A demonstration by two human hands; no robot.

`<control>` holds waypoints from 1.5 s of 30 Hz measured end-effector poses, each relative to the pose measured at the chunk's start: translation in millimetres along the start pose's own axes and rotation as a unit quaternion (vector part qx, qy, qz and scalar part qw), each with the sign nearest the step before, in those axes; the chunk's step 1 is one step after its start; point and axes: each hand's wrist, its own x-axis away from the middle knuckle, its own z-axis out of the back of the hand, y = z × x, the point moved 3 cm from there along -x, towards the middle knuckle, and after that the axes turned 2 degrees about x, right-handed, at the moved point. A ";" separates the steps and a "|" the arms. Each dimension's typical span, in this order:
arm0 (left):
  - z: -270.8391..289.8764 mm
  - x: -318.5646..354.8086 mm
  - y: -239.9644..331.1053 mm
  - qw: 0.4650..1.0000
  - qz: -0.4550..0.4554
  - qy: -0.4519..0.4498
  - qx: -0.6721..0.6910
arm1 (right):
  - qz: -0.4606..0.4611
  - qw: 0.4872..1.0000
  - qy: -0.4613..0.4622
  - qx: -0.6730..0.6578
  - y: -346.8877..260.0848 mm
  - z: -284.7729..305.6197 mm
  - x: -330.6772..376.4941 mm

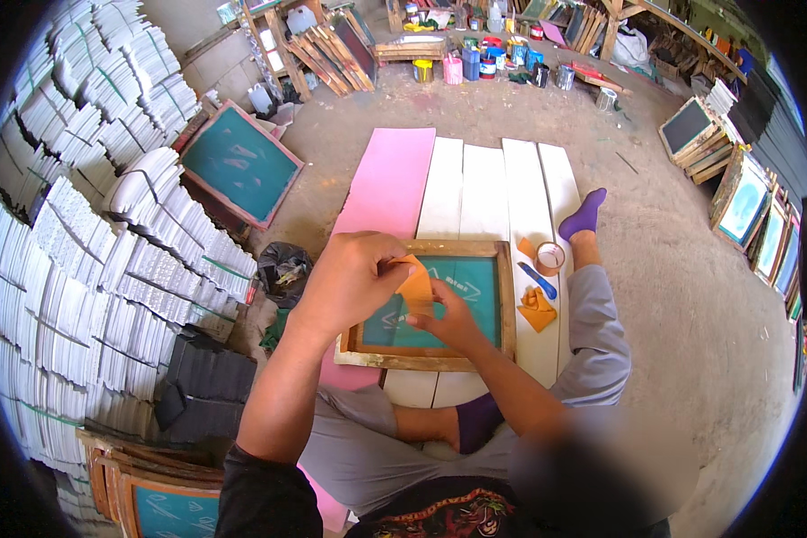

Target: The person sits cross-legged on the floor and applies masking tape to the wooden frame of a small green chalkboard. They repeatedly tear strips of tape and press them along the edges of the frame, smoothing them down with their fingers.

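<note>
From my remote seat I look down through the head view at a row of white and pink boards [484,193], on which a wooden frame [508,309] with green mesh [381,327] lies flat, nearer their near end and with its left side over the pink. Above the mesh I have an orange strip [415,289] in the air, slightly bent. My left hand [359,273] is curled nearly closed, thumb and fingertips pinching the strip's upper end. My right hand [457,321] is half closed, thumb and index finger spread at the strip's lower part; I cannot tell whether they clamp it or merely touch it. Beside the frame's right edge, toward the right edge of the boards, I see a roll of tape [550,259], with a small orange piece [526,247] next to it, then a blue cutter [539,279], then crumpled orange scraps [537,311]. A purple-socked foot [582,214] is near the roll, at the boards' right edge.
</note>
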 end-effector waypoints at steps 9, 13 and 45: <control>51.6 25.5 -30.8 0.988 0.089 0.066 0.105 | -0.123 0.990 -0.070 -0.016 47.1 39.5 26.5; 46.4 46.2 -96.8 0.980 0.148 0.066 0.115 | -0.195 0.977 -0.021 -0.083 64.1 71.3 52.0; -160.5 207.8 -292.6 0.840 0.455 0.103 0.278 | -0.319 0.914 0.139 0.207 153.8 155.0 72.0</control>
